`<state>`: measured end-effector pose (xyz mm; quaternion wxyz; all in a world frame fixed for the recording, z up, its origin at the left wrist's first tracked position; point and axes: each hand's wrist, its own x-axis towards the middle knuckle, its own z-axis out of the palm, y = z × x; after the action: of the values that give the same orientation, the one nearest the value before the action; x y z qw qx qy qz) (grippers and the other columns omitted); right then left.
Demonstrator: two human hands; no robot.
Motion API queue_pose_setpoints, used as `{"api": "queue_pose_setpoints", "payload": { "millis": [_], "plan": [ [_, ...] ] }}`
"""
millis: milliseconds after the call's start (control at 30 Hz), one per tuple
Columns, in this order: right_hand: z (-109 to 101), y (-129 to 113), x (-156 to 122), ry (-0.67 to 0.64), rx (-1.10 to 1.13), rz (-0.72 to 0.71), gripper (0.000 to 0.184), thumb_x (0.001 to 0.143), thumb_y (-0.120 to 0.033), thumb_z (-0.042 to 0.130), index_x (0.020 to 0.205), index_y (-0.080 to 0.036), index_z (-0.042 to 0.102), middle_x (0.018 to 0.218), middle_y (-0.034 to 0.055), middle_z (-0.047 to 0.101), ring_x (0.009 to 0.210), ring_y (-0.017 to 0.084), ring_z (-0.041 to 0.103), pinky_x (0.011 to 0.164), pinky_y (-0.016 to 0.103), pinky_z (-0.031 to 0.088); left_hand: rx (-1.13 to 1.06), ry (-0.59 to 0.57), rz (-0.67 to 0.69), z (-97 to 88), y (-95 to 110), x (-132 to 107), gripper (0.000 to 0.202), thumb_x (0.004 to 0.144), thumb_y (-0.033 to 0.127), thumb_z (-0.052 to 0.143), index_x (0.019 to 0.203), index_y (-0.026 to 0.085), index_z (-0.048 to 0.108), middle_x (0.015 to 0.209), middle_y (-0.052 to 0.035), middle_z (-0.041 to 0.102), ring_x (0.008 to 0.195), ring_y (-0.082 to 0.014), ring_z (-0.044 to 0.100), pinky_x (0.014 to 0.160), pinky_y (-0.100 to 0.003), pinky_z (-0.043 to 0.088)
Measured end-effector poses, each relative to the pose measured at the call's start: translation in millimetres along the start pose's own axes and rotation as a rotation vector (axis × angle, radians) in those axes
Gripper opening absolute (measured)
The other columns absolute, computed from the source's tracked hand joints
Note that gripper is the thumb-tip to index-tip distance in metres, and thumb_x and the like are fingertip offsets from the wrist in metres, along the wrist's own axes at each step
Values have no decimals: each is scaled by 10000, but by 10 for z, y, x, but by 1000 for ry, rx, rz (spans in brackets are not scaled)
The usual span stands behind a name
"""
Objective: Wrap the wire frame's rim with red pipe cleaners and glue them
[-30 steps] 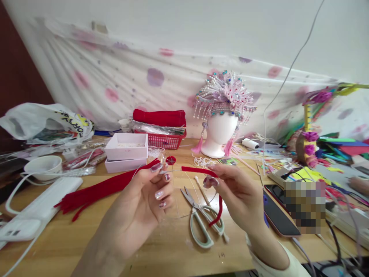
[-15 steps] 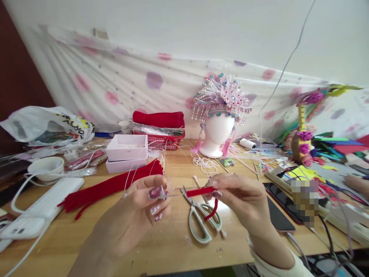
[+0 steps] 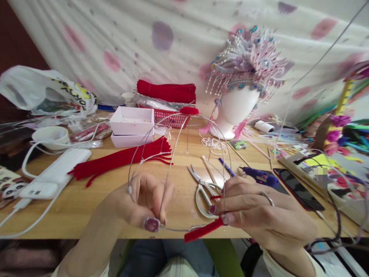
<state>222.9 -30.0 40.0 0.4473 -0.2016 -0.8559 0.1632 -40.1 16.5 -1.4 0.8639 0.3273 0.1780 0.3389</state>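
Between my hands is a rounded frame of thin silvery wire [image 3: 178, 230], with a red fuzzy patch [image 3: 189, 110] at its top. The thumb and fingers of my left hand [image 3: 141, 204] pinch its lower wire near a joint. My right hand [image 3: 262, 211], back turned up, grips a short red pipe cleaner [image 3: 203, 231] between thumb and fingertips. That strip lies along the lower wire; how far it wraps round is hidden by the fingers. Scissors [image 3: 198, 200] with pale handles lie half open behind my right hand. A bundle of red pipe cleaners [image 3: 121, 159] rests behind my left hand.
Beyond my right hand lie a blue glue gun [image 3: 261, 177] and a dark phone [image 3: 298, 188]. White boxes [image 3: 132, 121], a red basket [image 3: 170, 117] and a white head form [image 3: 235, 111] wearing a beaded headdress stand farther back. A white power bank [image 3: 62, 173] with cables is left.
The view has dipped toward the table edge. My hands have lowered, the wire frame stands more upright, and my right hand has turned its back upward. The glue gun now shows.
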Motion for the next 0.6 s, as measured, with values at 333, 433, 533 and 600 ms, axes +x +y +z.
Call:
{"api": "queue_pose_setpoints", "payload": {
  "millis": [333, 433, 533, 600],
  "plan": [
    [42, 184, 26, -67, -26, 31, 303, 974, -120, 585, 1172, -291, 737, 895, 42, 832, 764, 201, 791, 747, 370, 640, 186, -2, -17, -163, -160, -54, 270, 532, 384, 985, 576, 201, 791, 539, -42, 597, 413, -77, 509, 407, -196, 414],
    [105, 307, -45, 60, -11, 107, 288, 942, -93, 610, 1109, -289, 741, 872, 42, 814, 786, 212, 780, 720, 378, 634, -57, 107, 3, -73, -227, -34, 262, 565, 344, 983, 635, 185, 786, 553, -3, 592, 389, -41, 510, 377, -136, 416],
    [162, 379, -75, 192, -107, 199, 235, 899, -63, 649, 992, -264, 728, 839, 25, 793, 764, 193, 769, 666, 316, 625, -284, 168, 28, 49, -216, 36, 256, 634, 292, 959, 780, 163, 792, 625, 8, 623, 477, -42, 586, 448, -106, 479],
    [186, 417, -48, 269, -159, 302, 163, 890, -86, 675, 940, -237, 708, 820, 22, 777, 719, 174, 757, 630, 277, 614, -344, 188, 62, 95, -183, 86, 294, 635, 277, 960, 832, 146, 786, 650, 12, 633, 498, -33, 592, 464, -91, 482]
  ]
}}
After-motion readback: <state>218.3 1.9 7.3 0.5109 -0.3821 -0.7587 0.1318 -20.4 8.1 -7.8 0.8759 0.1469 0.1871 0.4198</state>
